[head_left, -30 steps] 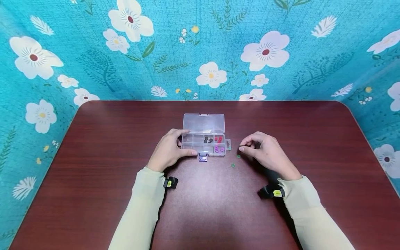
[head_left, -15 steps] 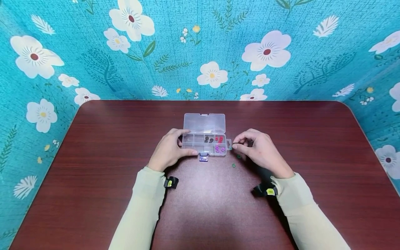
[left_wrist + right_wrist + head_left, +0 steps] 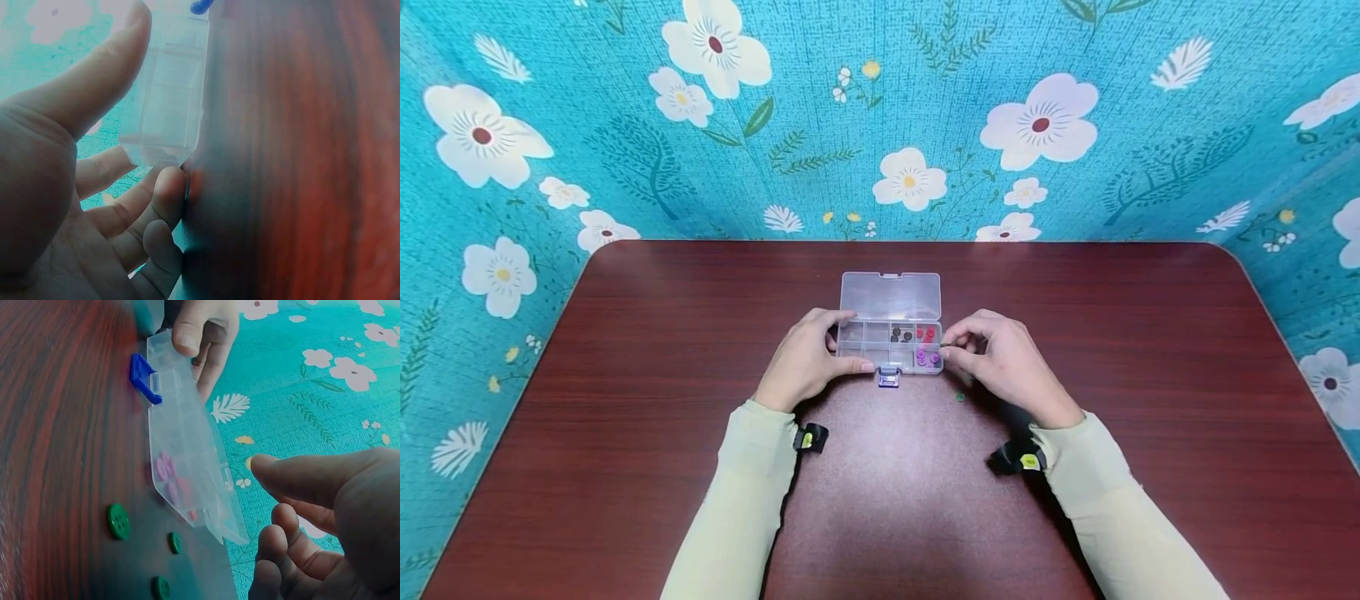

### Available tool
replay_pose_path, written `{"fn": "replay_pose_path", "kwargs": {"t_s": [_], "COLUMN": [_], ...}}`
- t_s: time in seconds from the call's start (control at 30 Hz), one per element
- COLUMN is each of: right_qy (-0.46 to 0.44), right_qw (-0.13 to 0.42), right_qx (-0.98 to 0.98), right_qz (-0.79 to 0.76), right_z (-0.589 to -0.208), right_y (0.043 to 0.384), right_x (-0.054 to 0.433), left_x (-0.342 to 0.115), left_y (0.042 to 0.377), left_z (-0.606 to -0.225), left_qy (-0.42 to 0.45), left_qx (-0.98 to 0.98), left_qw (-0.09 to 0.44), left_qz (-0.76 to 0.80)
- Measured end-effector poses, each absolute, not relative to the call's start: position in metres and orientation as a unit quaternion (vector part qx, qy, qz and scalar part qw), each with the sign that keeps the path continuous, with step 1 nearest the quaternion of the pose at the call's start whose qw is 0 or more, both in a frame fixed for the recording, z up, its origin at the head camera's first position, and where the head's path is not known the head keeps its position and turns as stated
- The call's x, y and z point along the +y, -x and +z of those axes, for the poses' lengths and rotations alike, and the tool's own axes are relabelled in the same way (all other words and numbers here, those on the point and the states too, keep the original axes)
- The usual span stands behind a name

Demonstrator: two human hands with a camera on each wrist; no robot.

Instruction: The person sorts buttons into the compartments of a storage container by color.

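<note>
A clear plastic compartment box (image 3: 877, 358) lies with its lid (image 3: 891, 296) raised at the back. My left hand (image 3: 801, 358) grips its left end, thumb along the front edge and fingers behind. Black buttons (image 3: 901, 335), red buttons (image 3: 925, 334) and purple buttons (image 3: 927, 358) sit in the right-hand compartments. My right hand (image 3: 1000, 358) is at the box's right end, thumb and index finger pinching a small dark green button (image 3: 946, 345), mostly hidden by the fingertips. The right wrist view shows a green button (image 3: 117, 520) and two more on the table beside the box.
A blue latch (image 3: 888, 378) sticks out from the box's front edge. The dark red wood table (image 3: 700, 283) ends at a blue flowered cloth (image 3: 820, 125) behind. Loose green buttons lie just in front of the right hand.
My right hand has moved left, from beside the loose green buttons to the box's right end, covering its hang tab. The left hand and the box have stayed in place.
</note>
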State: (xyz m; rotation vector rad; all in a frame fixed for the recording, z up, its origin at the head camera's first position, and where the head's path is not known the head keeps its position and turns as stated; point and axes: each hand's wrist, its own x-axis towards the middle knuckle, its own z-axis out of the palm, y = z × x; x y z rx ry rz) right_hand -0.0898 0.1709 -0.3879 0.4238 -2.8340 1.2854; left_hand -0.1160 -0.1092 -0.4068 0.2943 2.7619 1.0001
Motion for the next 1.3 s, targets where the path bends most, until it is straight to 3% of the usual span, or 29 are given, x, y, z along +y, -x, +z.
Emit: {"fn": "replay_pose_path", "kwargs": {"t_s": [1.3], "right_qy": [-0.155], "right_qw": [-0.014], "right_qx": [-0.912], "right_qz": [0.379], "right_z": [-0.391], "right_y": [0.091], "right_x": [0.124], "left_x": [-0.109], "left_y": [0.115], "left_z": [-0.404], "left_qy": [-0.105], "left_qx": [0.930], "left_qw": [0.092], "left_qz": [0.339]}}
